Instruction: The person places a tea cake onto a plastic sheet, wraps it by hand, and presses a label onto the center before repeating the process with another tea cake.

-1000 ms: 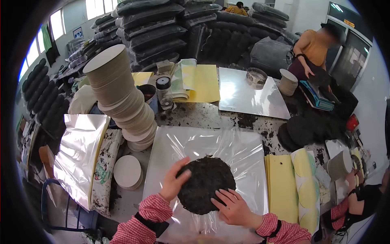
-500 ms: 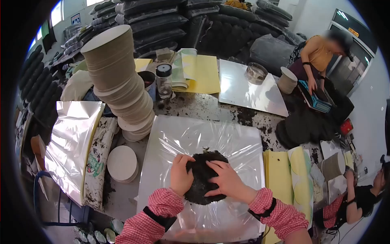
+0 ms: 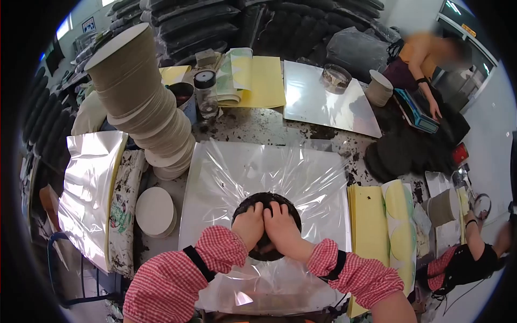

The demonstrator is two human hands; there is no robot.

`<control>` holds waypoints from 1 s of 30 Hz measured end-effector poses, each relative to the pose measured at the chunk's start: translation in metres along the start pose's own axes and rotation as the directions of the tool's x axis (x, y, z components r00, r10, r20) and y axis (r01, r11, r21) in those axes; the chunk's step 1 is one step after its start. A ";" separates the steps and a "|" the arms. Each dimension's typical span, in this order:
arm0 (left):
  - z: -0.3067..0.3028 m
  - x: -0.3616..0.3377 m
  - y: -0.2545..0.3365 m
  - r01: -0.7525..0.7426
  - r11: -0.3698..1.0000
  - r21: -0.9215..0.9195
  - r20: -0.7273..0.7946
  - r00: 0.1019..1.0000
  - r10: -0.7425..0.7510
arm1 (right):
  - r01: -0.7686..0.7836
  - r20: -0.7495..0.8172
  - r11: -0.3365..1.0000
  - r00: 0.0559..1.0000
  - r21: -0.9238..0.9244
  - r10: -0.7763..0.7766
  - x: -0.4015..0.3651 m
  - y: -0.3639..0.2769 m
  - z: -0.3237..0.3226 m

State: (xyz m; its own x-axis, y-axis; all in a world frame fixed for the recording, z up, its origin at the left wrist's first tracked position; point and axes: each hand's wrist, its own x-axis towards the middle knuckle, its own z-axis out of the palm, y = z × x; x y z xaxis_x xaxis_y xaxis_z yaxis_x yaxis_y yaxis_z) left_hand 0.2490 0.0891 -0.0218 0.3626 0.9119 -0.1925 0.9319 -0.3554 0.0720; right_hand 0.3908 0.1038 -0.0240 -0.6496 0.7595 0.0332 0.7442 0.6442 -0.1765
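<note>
A round cake of dark, crumbly, seaweed-like material [image 3: 245, 211] lies in front of me, with a smooth round edge that looks like a ring or shallow dish around it. Clear plastic film [image 3: 301, 177] is spread under it, wrinkled outward, over a white square stack of sheets [image 3: 196, 188]. My left hand [image 3: 249, 226] presses down on the left half of the dark material, fingers bent and slightly apart. Beside it, touching or nearly so, my right hand [image 3: 284, 229] presses on the middle and right with fingers parted. The fingertips are partly sunk from sight.
Left are a tall leaning stack of grey discs [image 3: 129, 81], a short disc stack [image 3: 155, 211] and silvery film sheets [image 3: 89, 188]. Yellow sheets [image 3: 369, 220] lie right. Behind stand a lidded jar [image 3: 206, 97] and a clear ring [image 3: 336, 79] on a board. Two co-workers [image 3: 417, 67] work at right.
Both hands have come together over the dark cake, from gripping its sides to pressing on top. A smooth round edge now shows around it. The camera view has shifted slightly.
</note>
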 end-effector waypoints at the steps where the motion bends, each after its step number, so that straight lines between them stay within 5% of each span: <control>1: -0.005 -0.003 -0.005 -0.050 0.999 -0.004 0.011 0.999 0.050 | -0.025 0.069 0.999 0.997 0.028 0.023 -0.001 0.002 0.001; 5: 0.043 0.011 -0.010 0.037 0.999 -0.016 -0.141 0.989 -0.038 | 0.229 0.143 0.972 0.962 0.058 -0.235 -0.023 0.016 -0.026; 8: -0.005 -0.001 -0.009 -0.111 0.994 -0.008 0.011 0.994 0.111 | 0.097 0.398 0.994 0.911 0.051 -0.109 -0.023 0.019 -0.039; 9: -0.014 -0.005 -0.009 -0.091 0.994 -0.064 0.076 0.992 0.096 | 0.123 0.330 0.989 0.933 0.079 -0.143 -0.025 0.022 -0.036; 11: -0.022 -0.038 -0.032 -0.391 0.888 -0.243 -0.355 0.888 0.293 | 0.245 -0.273 0.931 0.947 0.271 -0.170 -0.052 0.038 -0.039; 13: -0.030 -0.087 -0.049 -0.119 0.931 -0.346 -0.600 0.791 -0.122 | 0.062 -0.643 0.993 0.765 0.096 0.014 -0.085 0.047 -0.078; 15: -0.032 -0.113 -0.054 0.132 0.679 -0.723 -0.494 0.588 -0.641 | -0.332 -0.688 0.942 0.694 -0.043 0.213 -0.127 0.073 -0.077; 16: -0.032 -0.121 -0.065 0.139 0.670 -0.729 -0.484 0.588 -0.649 | -0.328 -0.678 0.944 0.704 -0.046 0.211 -0.136 0.076 -0.082; 17: -0.034 -0.127 -0.080 0.166 0.330 -0.929 -0.047 0.832 -0.552 | -0.439 -0.112 0.738 0.818 0.512 0.564 -0.147 0.076 -0.089; 18: -0.043 -0.126 -0.089 0.314 -0.025 -0.949 0.311 0.925 -0.217 | -0.658 0.535 0.212 0.727 0.723 0.432 -0.152 0.076 -0.094; 19: -0.059 -0.123 -0.084 0.159 0.030 -0.987 0.148 0.962 -0.231 | -0.515 0.425 0.329 0.851 0.791 0.309 -0.149 0.080 -0.099; 20: -0.053 -0.120 -0.088 0.160 0.031 -0.987 0.149 0.963 -0.226 | -0.517 0.426 0.326 0.849 0.791 0.313 -0.146 0.089 -0.106; 22: -0.019 -0.107 -0.108 -0.132 -0.130 -0.983 -0.050 0.865 -0.499 | 0.037 0.116 -0.282 0.855 0.959 0.506 -0.145 0.117 -0.114; 23: 0.020 -0.103 -0.118 -0.032 0.437 -0.899 -0.294 0.784 -0.547 | 0.101 0.046 -0.234 0.833 0.967 0.551 -0.148 0.147 -0.088; 24: 0.053 -0.107 -0.127 -0.054 0.616 -0.786 -0.426 0.770 -0.475 | 0.120 0.030 -0.231 0.832 0.966 0.554 -0.153 0.158 -0.055; 25: 0.052 -0.111 -0.123 -0.110 0.663 -0.741 -0.438 0.827 -0.352 | -0.124 0.012 0.161 0.828 0.979 0.560 -0.160 0.162 -0.020; 26: 0.043 -0.109 -0.116 -0.170 0.701 -0.692 -0.439 0.871 -0.222 | -0.348 -0.005 0.513 0.824 0.785 0.567 -0.161 0.162 -0.002; 28: 0.012 -0.103 -0.081 -0.372 0.744 -0.554 -0.584 0.811 -0.029 | -0.255 0.059 0.478 0.920 0.840 0.387 -0.149 0.114 -0.009; 30: 0.000 -0.089 -0.051 -0.453 0.791 -0.411 -0.510 0.833 0.212 | -0.234 0.031 0.787 0.964 0.571 0.264 -0.126 0.062 -0.002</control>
State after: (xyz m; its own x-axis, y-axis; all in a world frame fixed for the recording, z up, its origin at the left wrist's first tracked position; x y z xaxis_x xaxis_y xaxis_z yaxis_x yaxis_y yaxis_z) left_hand 0.1687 0.0260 -0.0085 0.5009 0.7896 0.3543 0.5744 -0.6096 0.5464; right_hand 0.5196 0.0483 -0.0371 -0.4348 0.8994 -0.0449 0.6484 0.2781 -0.7087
